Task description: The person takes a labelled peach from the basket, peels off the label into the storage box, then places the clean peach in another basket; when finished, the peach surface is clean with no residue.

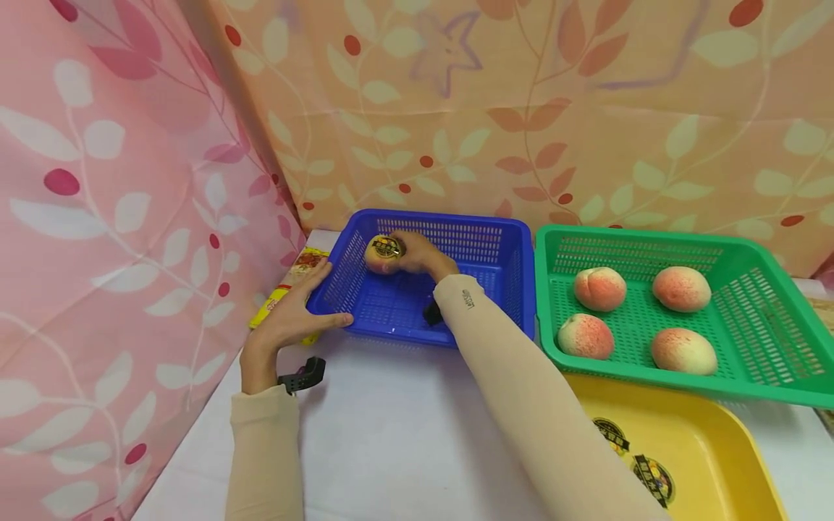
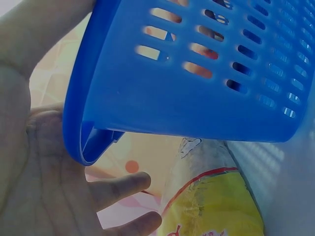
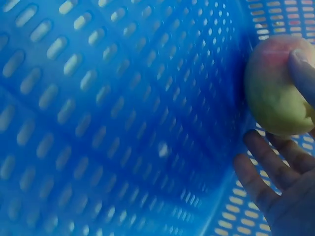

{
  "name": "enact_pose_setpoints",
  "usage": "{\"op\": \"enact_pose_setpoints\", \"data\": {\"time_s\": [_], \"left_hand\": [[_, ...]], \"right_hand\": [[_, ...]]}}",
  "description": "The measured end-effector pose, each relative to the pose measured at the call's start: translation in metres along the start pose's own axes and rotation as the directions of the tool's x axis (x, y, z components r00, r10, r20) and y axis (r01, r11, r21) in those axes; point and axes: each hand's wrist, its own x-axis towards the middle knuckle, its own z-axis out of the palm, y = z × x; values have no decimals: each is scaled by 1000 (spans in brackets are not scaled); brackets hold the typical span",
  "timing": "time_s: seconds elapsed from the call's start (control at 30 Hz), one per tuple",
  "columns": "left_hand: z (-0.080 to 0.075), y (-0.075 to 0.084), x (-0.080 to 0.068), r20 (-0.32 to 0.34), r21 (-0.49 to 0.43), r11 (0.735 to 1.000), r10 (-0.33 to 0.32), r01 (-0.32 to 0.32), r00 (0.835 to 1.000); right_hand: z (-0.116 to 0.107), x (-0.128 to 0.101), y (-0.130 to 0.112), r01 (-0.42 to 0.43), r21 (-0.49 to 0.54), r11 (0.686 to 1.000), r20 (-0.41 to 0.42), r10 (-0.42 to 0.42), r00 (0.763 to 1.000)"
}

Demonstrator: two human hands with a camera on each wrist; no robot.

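Note:
My right hand (image 1: 420, 255) holds a peach (image 1: 383, 253) with a round black-and-gold sticker inside the blue basket (image 1: 397, 329), near its left end. In the right wrist view, thumb and fingers are around the pale-and-pink peach (image 3: 278, 88), close to the perforated wall. My left hand (image 1: 293, 311) is at the basket's left front corner, thumb by the front rim and fingers stretched along the left side. The left wrist view shows the blue rim (image 2: 74, 113) against the palm, with the visible fingers extended and uncurled.
Right of the blue basket stands a green basket (image 1: 651, 382) with several peaches (image 1: 680, 289). In front of it, a yellow tray (image 1: 710, 449) holds round stickers (image 1: 654, 480). A yellow packet (image 1: 276, 297) lies left of the blue basket. Patterned cloth (image 1: 456, 145) hangs behind.

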Motion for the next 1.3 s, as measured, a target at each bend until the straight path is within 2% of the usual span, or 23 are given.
{"op": "enact_pose_setpoints", "data": {"time_s": [0.3, 0.4, 0.5, 0.6, 0.7, 0.73, 0.8, 1.03, 1.3], "left_hand": [[-1, 0, 0, 7, 7, 1000, -6, 6, 1000], [-4, 0, 2, 8, 12, 1000, -9, 9, 1000], [-7, -1, 2, 14, 18, 1000, -13, 13, 1000], [-10, -1, 3, 17, 28, 999, -29, 29, 999], [-13, -1, 3, 21, 33, 999, -41, 40, 999], [-14, -1, 3, 24, 31, 999, -43, 42, 999], [-15, -1, 4, 29, 31, 999, -39, 38, 999], [-19, -3, 6, 37, 42, 998, -42, 41, 998], [-25, -5, 4, 30, 60, 996, -71, 69, 997]], "right_hand": [[-25, -14, -1, 4, -22, 1000, 70, -3, 998], [-40, -21, -11, 52, -46, 998, 80, -48, 996], [-57, -28, -25, 139, -74, 988, 81, -133, 988], [-76, -36, -42, 273, -74, 959, 85, -266, 960], [-93, -50, -60, 381, -37, 924, 87, -377, 922], [-97, -56, -66, 409, -27, 912, 90, -405, 910], [-103, -71, -75, 428, -18, 903, 90, -425, 901], [-101, -131, -93, 454, -25, 891, 113, -449, 886], [-74, -175, -85, 462, -44, 886, 231, -440, 868]]}}
